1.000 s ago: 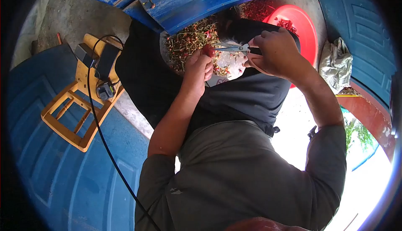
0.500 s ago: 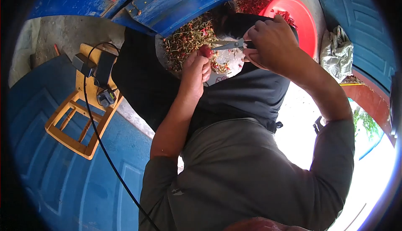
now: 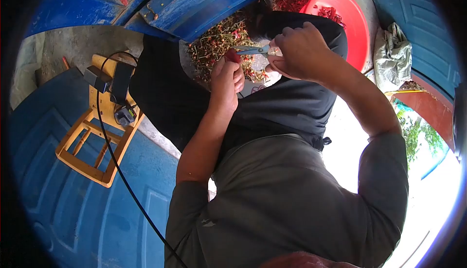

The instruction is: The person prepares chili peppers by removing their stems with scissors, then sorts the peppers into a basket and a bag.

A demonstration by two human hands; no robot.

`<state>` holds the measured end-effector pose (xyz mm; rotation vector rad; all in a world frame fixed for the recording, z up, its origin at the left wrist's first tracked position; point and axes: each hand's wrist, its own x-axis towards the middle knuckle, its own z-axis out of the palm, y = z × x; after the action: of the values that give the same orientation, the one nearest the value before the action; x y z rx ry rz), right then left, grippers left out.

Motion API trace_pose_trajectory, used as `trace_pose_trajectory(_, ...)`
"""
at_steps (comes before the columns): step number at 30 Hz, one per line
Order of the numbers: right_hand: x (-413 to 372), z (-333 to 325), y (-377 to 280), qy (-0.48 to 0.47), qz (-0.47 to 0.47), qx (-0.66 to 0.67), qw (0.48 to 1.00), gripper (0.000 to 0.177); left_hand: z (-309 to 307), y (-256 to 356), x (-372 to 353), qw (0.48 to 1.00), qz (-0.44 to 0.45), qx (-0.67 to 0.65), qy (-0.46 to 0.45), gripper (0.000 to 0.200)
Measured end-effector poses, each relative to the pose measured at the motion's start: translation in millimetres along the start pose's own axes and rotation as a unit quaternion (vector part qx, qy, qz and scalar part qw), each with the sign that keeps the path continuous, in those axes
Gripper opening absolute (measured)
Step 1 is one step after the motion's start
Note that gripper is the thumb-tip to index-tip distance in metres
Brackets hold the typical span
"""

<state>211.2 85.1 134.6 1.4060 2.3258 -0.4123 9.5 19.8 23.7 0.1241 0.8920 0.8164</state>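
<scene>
Scissors [image 3: 252, 51] sit gripped in the right hand [image 3: 300, 50], blades directed at the red piece [image 3: 233, 55]. The left hand [image 3: 225, 80] is clamped on this piece, which protrudes at the blade tips. The hands are apart; stems [image 3: 212, 49] lie near the blue board's [image 3: 209, 6] lower edge.

**Both hands near upper centre**

The left hand [image 3: 226, 82] is curled tight, left forearm [image 3: 204, 137] rising from below. The right hand [image 3: 300, 51] (slightly higher) grips too, right forearm [image 3: 359, 87] slanting in from the right.
</scene>
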Motion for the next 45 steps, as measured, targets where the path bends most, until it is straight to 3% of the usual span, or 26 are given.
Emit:
trace_pose_trajectory(5, 3.1, 9.9, 3.9, -0.010, -0.026, 0.004, 1.000, 0.042, 4.3, 5.9, -0.5, 1.000, 0.010, -0.017, 0.012, 0.004)
trace_pose_trajectory(17, -13.2, 21.8, 4.2, 0.060, 0.074, 0.064, 0.993, 0.038, 4.5, 17.1, 3.1, 0.999, 0.014, -0.006, -0.048, 0.006)
trace_pose_trajectory(19, -13.0, 22.5, 13.3, 0.111, 0.050, 0.077, 0.990, 0.035, 7.6, 17.5, 3.9, 0.998, 0.012, -0.006, -0.059, 0.006)
trace_pose_trajectory(28, -11.3, 12.5, 36.9, 0.156, -0.015, 0.041, 0.987, 0.039, 12.0, 15.7, 4.6, 0.998, 0.006, 0.005, -0.061, 0.006)
trace_pose_trajectory(43, -22.7, 7.2, 39.8, 0.214, 0.026, 0.097, 0.972, 0.025, 3.4, 15.6, 5.8, 0.998, 0.009, -0.018, -0.055, 0.005)
trace_pose_trajectory(44, -24.2, 5.4, 38.7, 0.215, 0.028, 0.098, 0.971, 0.025, 2.5, 14.4, 4.6, 0.998, 0.001, -0.016, -0.057, 0.005)
trace_pose_trajectory(45, -26.9, 3.5, 36.4, 0.127, 0.078, 0.161, 0.976, 0.026, 3.2, 14.6, 3.4, 0.998, -0.008, -0.015, -0.059, 0.005)
